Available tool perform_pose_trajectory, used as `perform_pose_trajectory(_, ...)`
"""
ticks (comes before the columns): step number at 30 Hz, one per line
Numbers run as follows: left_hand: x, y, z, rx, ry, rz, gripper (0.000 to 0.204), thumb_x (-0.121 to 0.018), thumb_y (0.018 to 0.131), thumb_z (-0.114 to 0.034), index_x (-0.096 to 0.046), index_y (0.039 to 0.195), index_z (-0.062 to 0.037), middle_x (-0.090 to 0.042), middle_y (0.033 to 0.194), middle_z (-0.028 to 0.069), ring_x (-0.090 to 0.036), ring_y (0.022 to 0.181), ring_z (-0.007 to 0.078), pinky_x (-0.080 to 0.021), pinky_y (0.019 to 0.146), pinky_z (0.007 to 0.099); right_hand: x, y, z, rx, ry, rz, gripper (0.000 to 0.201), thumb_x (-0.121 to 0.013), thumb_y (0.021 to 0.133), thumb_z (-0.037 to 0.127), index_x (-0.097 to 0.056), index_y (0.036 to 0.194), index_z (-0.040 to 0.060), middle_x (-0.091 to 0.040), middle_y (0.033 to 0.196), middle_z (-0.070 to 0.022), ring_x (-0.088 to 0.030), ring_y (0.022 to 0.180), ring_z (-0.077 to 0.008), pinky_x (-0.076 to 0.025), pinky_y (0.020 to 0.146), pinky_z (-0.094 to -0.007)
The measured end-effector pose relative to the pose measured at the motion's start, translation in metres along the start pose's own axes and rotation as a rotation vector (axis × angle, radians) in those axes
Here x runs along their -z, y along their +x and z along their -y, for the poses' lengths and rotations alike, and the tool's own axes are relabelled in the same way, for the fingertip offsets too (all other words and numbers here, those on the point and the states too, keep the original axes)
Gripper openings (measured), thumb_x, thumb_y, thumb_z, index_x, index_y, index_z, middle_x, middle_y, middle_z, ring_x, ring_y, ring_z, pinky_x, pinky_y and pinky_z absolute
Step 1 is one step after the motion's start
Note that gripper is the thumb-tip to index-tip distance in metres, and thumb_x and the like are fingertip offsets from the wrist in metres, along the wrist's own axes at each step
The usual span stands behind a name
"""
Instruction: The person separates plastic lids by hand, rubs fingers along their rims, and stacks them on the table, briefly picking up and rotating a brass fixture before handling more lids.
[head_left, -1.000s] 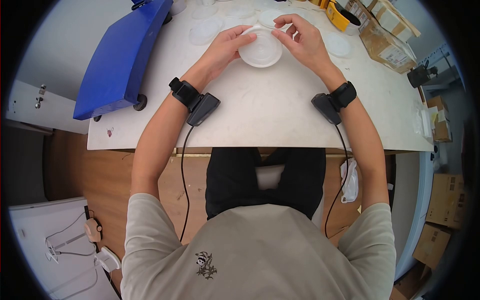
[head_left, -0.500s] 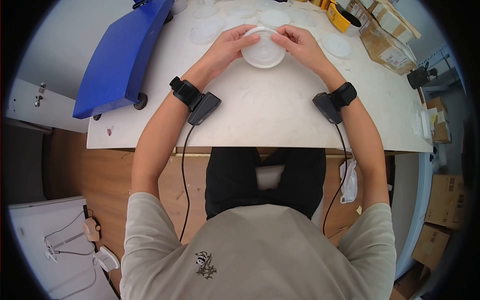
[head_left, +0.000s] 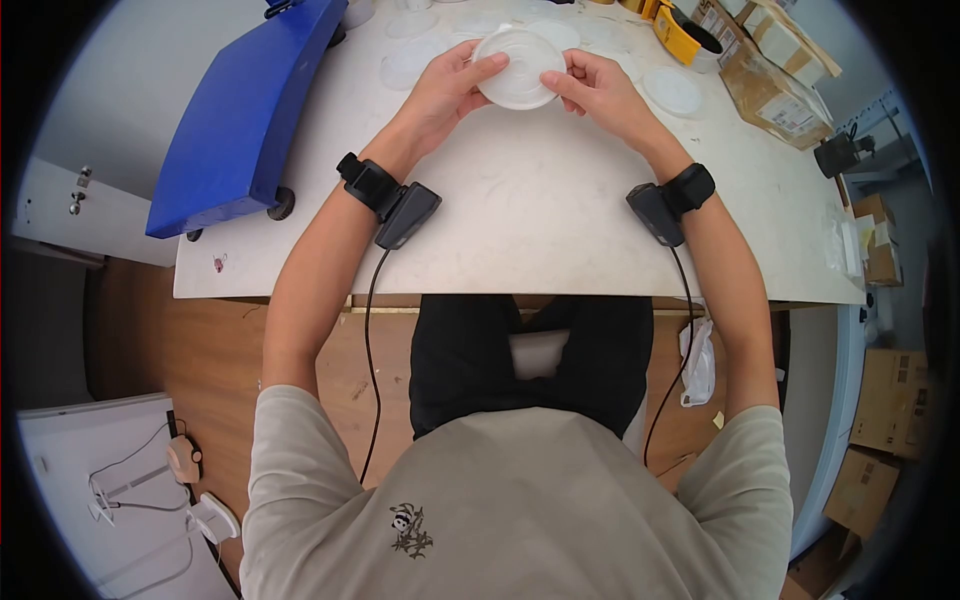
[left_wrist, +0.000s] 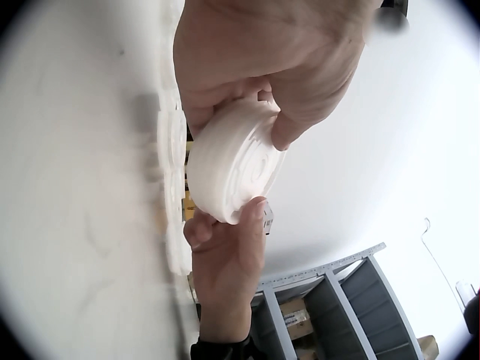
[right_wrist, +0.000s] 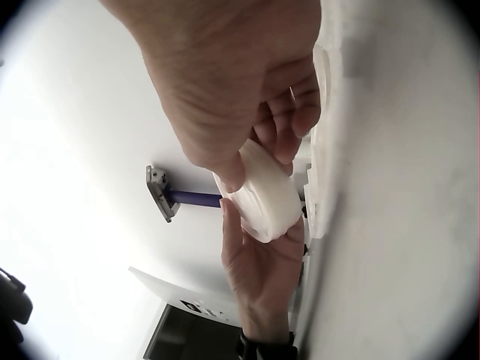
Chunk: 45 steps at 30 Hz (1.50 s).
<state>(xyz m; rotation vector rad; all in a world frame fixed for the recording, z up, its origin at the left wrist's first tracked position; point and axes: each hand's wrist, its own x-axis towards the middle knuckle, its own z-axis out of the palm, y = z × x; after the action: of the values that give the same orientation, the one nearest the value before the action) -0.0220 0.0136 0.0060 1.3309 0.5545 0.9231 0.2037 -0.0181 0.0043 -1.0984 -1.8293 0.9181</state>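
A round, translucent white plastic container (head_left: 518,70) with a ringed, lid-like top is held above the far part of the table. My left hand (head_left: 440,95) grips its left side, thumb on the top face and fingers behind. At its right edge, my right hand (head_left: 605,90) pinches the rim between thumb and bent fingers. In the left wrist view, the container (left_wrist: 214,169) is tilted and shows a thick, pale side wall. The right wrist view has the container (right_wrist: 270,191) between both thumbs, its ringed face turned toward them.
Clear round plastic pieces lie on the white table (head_left: 520,220), one disc (head_left: 672,92) at the right and others behind the hands. A blue platform on wheels (head_left: 235,120) stands at the left. Cardboard boxes (head_left: 780,95) and a yellow-and-black item (head_left: 685,40) are at the back right.
The right hand's raised fingers have come down to the rim, then its grip moved lower on the right edge. Both hands have lifted the container slightly farther away, and it has turned a little.
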Motion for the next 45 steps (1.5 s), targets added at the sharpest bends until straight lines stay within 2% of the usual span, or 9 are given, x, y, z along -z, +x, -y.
perform_pose_trajectory(6,-0.002,-0.002,-0.002,0.051,0.097,0.028,0.053,-0.068,0.092,-0.019,-0.046,0.135,0.0025,-0.062,0.123,0.0103,-0.060,0.113,0.0171,-0.053,0.098,0.0346,0.006,0.000,0.003,0.015,0.034,-0.100,0.031,-0.067,0.092,0.037,-0.062,0.086,0.0070,-0.055,0.067,0.0039,-0.050,0.060,-0.0037,-0.039,0.055,-0.0199)
perform_pose_trajectory(17,-0.004,-0.004,-0.002,0.053,0.126,-0.006,0.049,-0.066,0.093,-0.023,-0.048,0.131,0.0024,-0.064,0.119,0.0108,-0.062,0.107,0.0154,-0.053,0.095,0.0315,0.004,0.001,0.004,-0.009,0.044,-0.018,0.038,-0.070,0.091,0.034,-0.060,0.111,0.0031,-0.062,0.079,0.0014,-0.054,0.066,-0.0051,-0.045,0.059,-0.0214)
perform_pose_trajectory(27,-0.001,-0.003,-0.002,0.087,0.143,-0.071,0.052,-0.064,0.095,-0.028,-0.047,0.133,0.0031,-0.062,0.121,0.0110,-0.062,0.109,0.0157,-0.051,0.097,0.0317,0.026,0.004,-0.018,-0.017,-0.002,-0.004,0.036,-0.062,0.096,0.034,-0.062,0.118,0.0057,-0.063,0.088,-0.0003,-0.058,0.077,-0.0084,-0.047,0.069,-0.0236)
perform_pose_trajectory(29,0.001,-0.002,0.000,0.117,0.142,-0.086,0.052,-0.064,0.095,-0.027,-0.046,0.133,0.0034,-0.062,0.121,0.0108,-0.062,0.109,0.0155,-0.051,0.097,0.0315,0.048,0.008,-0.033,0.147,-0.513,-0.270,0.036,-0.061,0.094,0.035,-0.063,0.118,0.0084,-0.069,0.102,-0.0065,-0.065,0.091,-0.0201,-0.052,0.079,-0.0319)
perform_pose_trajectory(33,0.001,-0.002,0.001,0.181,0.145,-0.107,0.052,-0.064,0.095,-0.027,-0.046,0.134,0.0032,-0.062,0.120,0.0094,-0.062,0.109,0.0152,-0.051,0.096,0.0311,0.103,0.007,-0.080,0.243,-0.912,-0.518,0.048,-0.061,0.091,0.042,-0.060,0.124,0.0066,-0.066,0.117,-0.0145,-0.063,0.106,-0.0320,-0.050,0.090,-0.0389)
perform_pose_trajectory(35,0.000,-0.003,-0.003,0.184,0.145,-0.108,0.051,-0.063,0.095,-0.027,-0.047,0.134,0.0028,-0.061,0.120,0.0089,-0.061,0.109,0.0151,-0.050,0.097,0.0316,0.118,-0.003,-0.081,-0.172,-1.175,-0.594,0.065,-0.063,0.087,0.052,-0.055,0.132,0.0051,-0.062,0.124,-0.0208,-0.057,0.117,-0.0378,-0.046,0.098,-0.0418)
perform_pose_trajectory(36,-0.002,-0.004,-0.003,0.189,0.143,-0.106,0.051,-0.063,0.096,-0.028,-0.048,0.133,0.0023,-0.061,0.121,0.0083,-0.060,0.110,0.0149,-0.049,0.097,0.0321,0.124,-0.006,-0.083,-0.172,-1.179,-0.592,0.065,-0.063,0.087,0.052,-0.055,0.132,0.0051,-0.062,0.124,-0.0208,-0.057,0.117,-0.0378,-0.046,0.098,-0.0418)
perform_pose_trajectory(38,-0.006,-0.006,-0.005,0.194,0.162,-0.117,0.049,-0.062,0.096,-0.028,-0.049,0.132,0.0016,-0.061,0.121,0.0079,-0.060,0.111,0.0147,-0.048,0.099,0.0325,0.134,-0.009,-0.083,-0.434,-0.962,-0.407,0.086,-0.066,0.083,0.058,-0.044,0.141,-0.0015,-0.054,0.134,-0.0268,-0.050,0.128,-0.0368,-0.039,0.107,-0.0410)
perform_pose_trajectory(45,0.000,-0.002,0.003,0.171,0.146,-0.103,0.044,-0.059,0.097,-0.029,-0.051,0.128,0.0010,-0.060,0.122,0.0073,-0.058,0.112,0.0141,-0.047,0.100,0.0327,0.087,-0.004,-0.062,-0.191,-0.864,-0.216,0.090,-0.068,0.080,0.060,-0.043,0.142,-0.0004,-0.043,0.144,-0.0264,-0.044,0.133,-0.0368,-0.039,0.108,-0.0413)
